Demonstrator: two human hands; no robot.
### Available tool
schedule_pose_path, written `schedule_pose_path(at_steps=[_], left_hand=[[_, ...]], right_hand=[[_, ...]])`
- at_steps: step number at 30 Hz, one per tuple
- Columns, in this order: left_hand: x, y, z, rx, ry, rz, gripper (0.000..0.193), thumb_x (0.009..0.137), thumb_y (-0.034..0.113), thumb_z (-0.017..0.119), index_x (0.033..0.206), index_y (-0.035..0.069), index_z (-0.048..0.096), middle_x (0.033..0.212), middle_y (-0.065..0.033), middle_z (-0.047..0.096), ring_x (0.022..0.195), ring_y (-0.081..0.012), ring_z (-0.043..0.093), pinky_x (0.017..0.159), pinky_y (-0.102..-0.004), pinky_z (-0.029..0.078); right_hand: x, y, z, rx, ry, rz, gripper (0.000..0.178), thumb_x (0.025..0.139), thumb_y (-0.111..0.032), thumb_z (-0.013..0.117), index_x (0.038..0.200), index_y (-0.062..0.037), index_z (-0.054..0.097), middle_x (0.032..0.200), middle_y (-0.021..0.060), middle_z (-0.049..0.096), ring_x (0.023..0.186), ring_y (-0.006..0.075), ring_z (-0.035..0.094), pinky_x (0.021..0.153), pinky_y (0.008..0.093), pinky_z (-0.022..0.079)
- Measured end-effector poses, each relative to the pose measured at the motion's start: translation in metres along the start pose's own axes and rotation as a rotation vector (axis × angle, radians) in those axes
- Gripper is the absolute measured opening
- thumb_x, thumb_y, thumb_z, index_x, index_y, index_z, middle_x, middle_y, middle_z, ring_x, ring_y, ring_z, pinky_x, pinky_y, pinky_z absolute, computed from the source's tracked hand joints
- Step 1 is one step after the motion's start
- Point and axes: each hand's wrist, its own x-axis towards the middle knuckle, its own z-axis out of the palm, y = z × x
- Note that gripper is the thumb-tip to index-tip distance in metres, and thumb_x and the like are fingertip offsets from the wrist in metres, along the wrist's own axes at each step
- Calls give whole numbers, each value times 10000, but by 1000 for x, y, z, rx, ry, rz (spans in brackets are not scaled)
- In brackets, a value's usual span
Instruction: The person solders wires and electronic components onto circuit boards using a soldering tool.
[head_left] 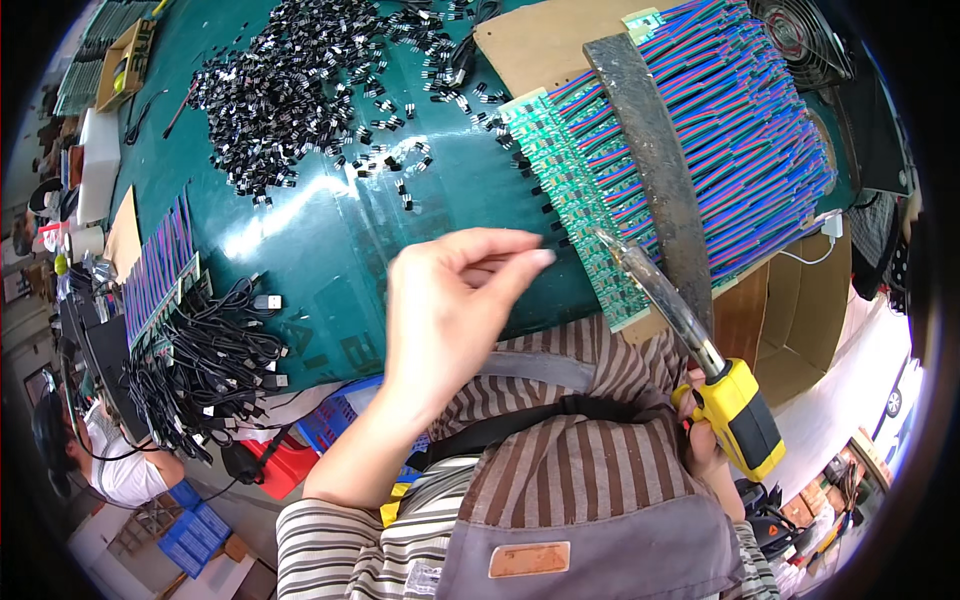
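Observation:
My left hand (440, 300) is raised over the near middle of the table, thumb and forefinger pinched together; anything between the fingertips is too small to make out. My right hand (704, 442) grips a yellow and black soldering gun (738, 415), whose barrel slants up to the left. Its tip is at a long green circuit board panel (572, 205), though contact is unclear. Bundled blue, red, green and black wires (755, 150) run rightward from the panel. A dark, heavy bar (652, 150) lies across the wires. Small black connectors (540, 190) line the panel's left edge.
A heap of small black connectors (285, 95) covers the far part of the green table (330, 270). Black USB cables (200, 350) hang over its left edge beside another wired board (165, 265). A fan (800, 40) stands far right, and a cardboard box (810, 300) sits below.

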Motion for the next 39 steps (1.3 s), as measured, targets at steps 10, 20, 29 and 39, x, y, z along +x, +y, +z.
schedule_pose_path(at_steps=[10, 20, 29, 39], left_hand=[[22, -7, -42, 490, 407, 111, 120, 777, 74, 745, 844, -13, 698, 701, -90, 658, 616, -149, 605, 615, -273, 491], [-7, 4, -12, -50, -4, -98, 156, 844, 28, 703, 950, -84, 675, 815, -120, 696, 696, -128, 665, 630, -244, 567], [-13, -3, 12, -397, -190, -212, 201, 889, 45, 659, 1046, -80, 661, 909, -148, 700, 803, -156, 676, 732, -271, 566], [-2, -3, 17, -436, -186, -250, 216, 861, 52, 695, 1021, -88, 659, 901, -163, 701, 769, -185, 688, 727, -302, 582]], right_hand=[[8, -11, 5, 78, 31, 36, 389, 726, -340, 655, 861, 24, 630, 796, 142, 642, 708, 289, 633, 656, 344, 513], [33, -22, 6, 1, -30, -141, 311, 673, -266, 664, 806, 14, 643, 782, 140, 641, 685, 284, 629, 631, 333, 506], [2, 0, 1, 45, 11, 20, 392, 730, -347, 653, 851, 25, 639, 803, 138, 642, 710, 297, 630, 648, 352, 514], [13, -16, -1, 78, 11, 60, 403, 710, -347, 670, 859, 24, 627, 864, 194, 654, 771, 312, 655, 707, 364, 532]])
